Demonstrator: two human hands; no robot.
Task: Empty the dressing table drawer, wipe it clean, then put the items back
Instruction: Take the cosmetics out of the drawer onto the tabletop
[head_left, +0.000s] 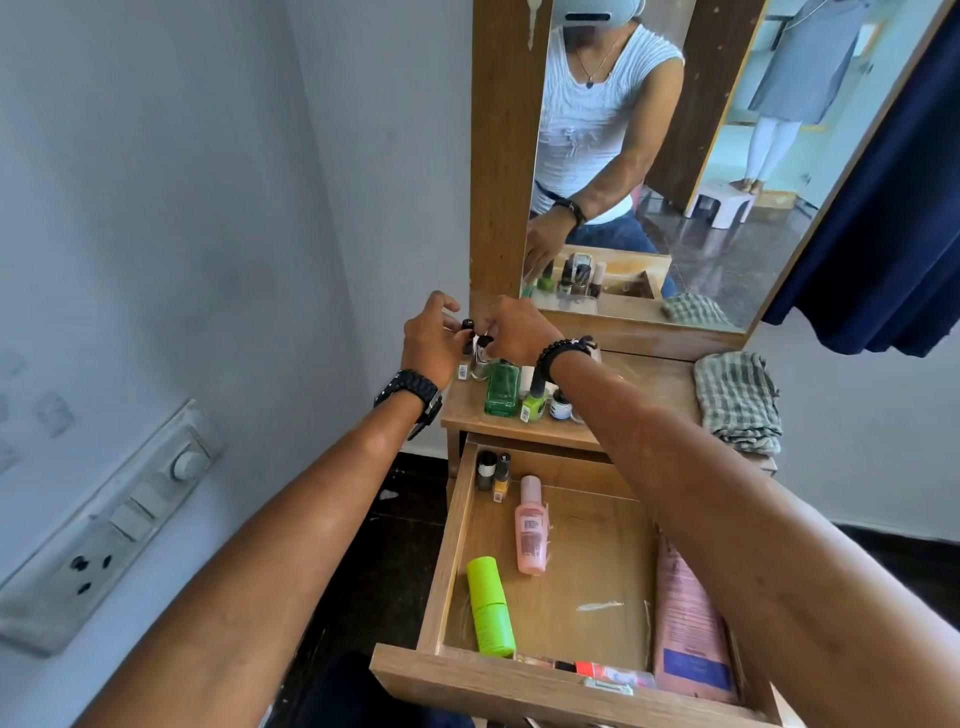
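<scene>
**Drawer half emptied, hands up on the tabletop**

The open drawer (452, 540) lies below and nearer than both hands, still holding a pink bottle (531, 525) and green bottle (488, 605) lying lengthwise. Left hand (434, 340) and right hand (519, 330) curl round small bottles (475, 338) among those standing on the dressing table (654, 379), beside a checked cloth (737, 400)

In the open drawer (452, 561): 2 small nail polish bottles (494, 472) upright at the back-left corner, 1 pink bottle (531, 527), 1 lime-green tube (490, 605), 1 pink pouch (688, 618) along the right side, and a few small items (597, 670) against the front wall — perhaps 3, too crowded to count. On the tabletop (654, 384): 1 green glass bottle (502, 389), 1 lime nail polish (534, 402), 1 folded checked cloth (737, 400), and several more little bottles — partly hidden by 2 hands.
</scene>
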